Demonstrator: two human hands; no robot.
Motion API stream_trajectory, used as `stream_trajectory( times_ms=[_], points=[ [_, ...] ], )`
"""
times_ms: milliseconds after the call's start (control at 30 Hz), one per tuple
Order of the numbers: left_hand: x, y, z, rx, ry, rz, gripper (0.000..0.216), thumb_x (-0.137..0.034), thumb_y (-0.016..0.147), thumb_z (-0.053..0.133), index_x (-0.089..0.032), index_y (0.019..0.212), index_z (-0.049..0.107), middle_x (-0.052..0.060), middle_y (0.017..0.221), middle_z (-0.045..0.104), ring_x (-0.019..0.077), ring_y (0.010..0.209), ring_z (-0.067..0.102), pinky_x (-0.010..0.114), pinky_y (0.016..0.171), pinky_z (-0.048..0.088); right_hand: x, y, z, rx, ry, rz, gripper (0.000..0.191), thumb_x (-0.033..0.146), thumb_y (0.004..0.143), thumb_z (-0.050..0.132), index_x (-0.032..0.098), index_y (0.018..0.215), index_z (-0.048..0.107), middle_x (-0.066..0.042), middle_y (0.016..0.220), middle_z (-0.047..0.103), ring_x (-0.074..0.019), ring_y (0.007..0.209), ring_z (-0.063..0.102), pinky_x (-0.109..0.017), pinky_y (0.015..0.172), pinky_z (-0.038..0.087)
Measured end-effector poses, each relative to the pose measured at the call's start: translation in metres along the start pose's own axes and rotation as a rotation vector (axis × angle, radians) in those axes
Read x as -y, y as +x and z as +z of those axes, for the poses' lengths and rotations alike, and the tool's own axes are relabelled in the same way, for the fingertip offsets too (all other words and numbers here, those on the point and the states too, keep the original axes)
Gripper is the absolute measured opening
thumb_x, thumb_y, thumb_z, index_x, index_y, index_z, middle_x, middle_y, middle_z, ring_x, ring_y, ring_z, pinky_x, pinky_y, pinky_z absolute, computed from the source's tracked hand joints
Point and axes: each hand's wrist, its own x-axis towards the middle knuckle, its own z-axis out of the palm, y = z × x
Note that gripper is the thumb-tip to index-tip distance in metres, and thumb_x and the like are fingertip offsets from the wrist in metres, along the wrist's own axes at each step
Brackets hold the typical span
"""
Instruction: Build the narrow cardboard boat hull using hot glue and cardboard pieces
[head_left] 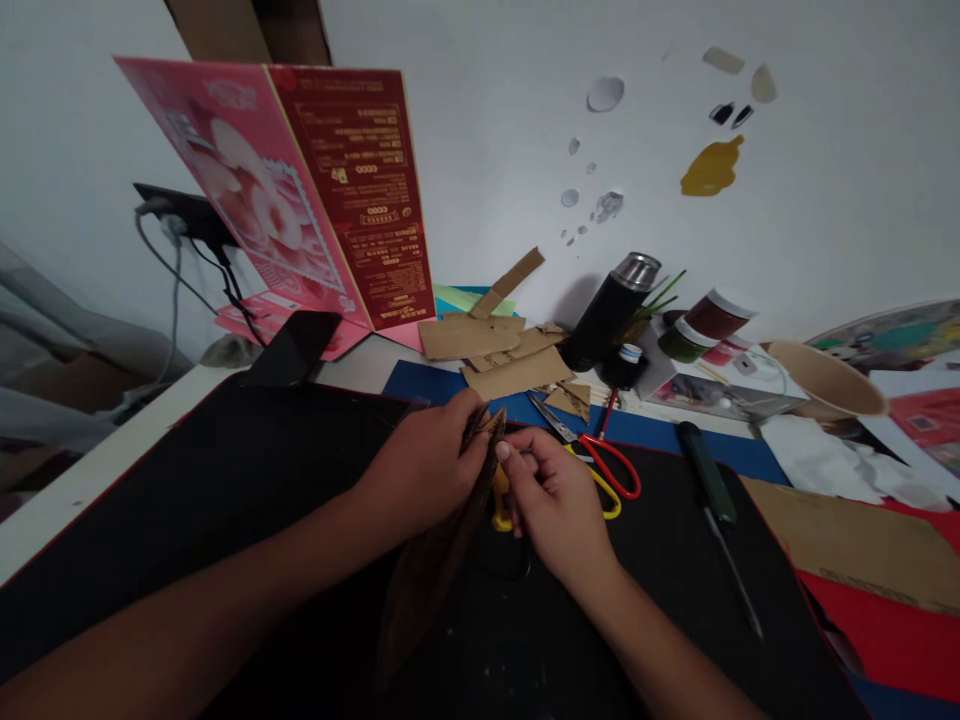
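Note:
My left hand (424, 465) is closed on a long brown cardboard piece (435, 560), held edge-on above the black mat (225, 480). My right hand (551, 500) pinches the same piece near its upper end, fingers curled. Under the right hand lie yellow-handled scissors (501, 500), partly hidden. Red-handled scissors (611, 465) lie just right of the right hand, blades pointing up-left.
Cardboard scraps (502, 350) are heaped behind on a blue sheet. A black flask (611, 310), paint jars (712, 320) and a paper cup (825, 380) stand at back right. A screwdriver (716, 510) lies to the right. A pink box (300, 190) and a phone (292, 345) sit at back left.

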Motion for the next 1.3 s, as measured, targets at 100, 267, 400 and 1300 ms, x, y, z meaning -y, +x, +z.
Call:
stream_trajectory(
  times_ms=[100, 267, 400, 1300],
  points=[
    [0.0, -0.0006, 0.0006, 0.004, -0.004, -0.001, 0.007, -0.029, 0.098, 0.054, -0.024, 0.093, 0.053, 0.002, 0.082, 0.069, 0.0234, 0.076, 0.067, 0.033, 0.064, 0.036, 0.0015, -0.0007, 0.0002, 0.003, 0.001, 0.007, 0.03, 0.051, 0.097, 0.061, 0.023, 0.088, 0.062, 0.01, 0.046, 0.05, -0.01, 0.032, 0.045, -0.018, 0.034, 0.036],
    [-0.0004, -0.0003, 0.0017, 0.011, -0.007, -0.01, 0.008, -0.03, 0.098, 0.053, -0.024, 0.093, 0.053, 0.003, 0.081, 0.068, 0.0229, 0.074, 0.066, 0.033, 0.064, 0.036, 0.0018, -0.0007, -0.0002, 0.007, 0.001, 0.007, 0.03, 0.052, 0.097, 0.062, 0.023, 0.088, 0.062, 0.01, 0.046, 0.05, -0.0104, 0.032, 0.046, -0.018, 0.035, 0.037],
    [0.0005, 0.0003, 0.0023, 0.0, -0.013, 0.001, 0.008, -0.03, 0.098, 0.052, -0.024, 0.092, 0.052, 0.002, 0.08, 0.067, 0.0225, 0.073, 0.065, 0.033, 0.064, 0.036, 0.0003, -0.0003, -0.0006, 0.009, -0.007, 0.008, 0.031, 0.052, 0.098, 0.061, 0.023, 0.09, 0.062, 0.01, 0.046, 0.049, -0.0108, 0.032, 0.046, -0.018, 0.035, 0.037],
    [0.0038, 0.0002, 0.0051, 0.014, -0.068, -0.003, 0.012, -0.031, 0.095, 0.051, -0.026, 0.088, 0.044, 0.002, 0.079, 0.063, 0.0236, 0.073, 0.061, 0.034, 0.065, 0.031, -0.0039, 0.0017, -0.0013, 0.031, -0.005, 0.006, 0.028, 0.05, 0.1, 0.06, 0.024, 0.09, 0.061, 0.01, 0.048, 0.052, -0.0108, 0.034, 0.047, -0.018, 0.036, 0.037]
  ],
)
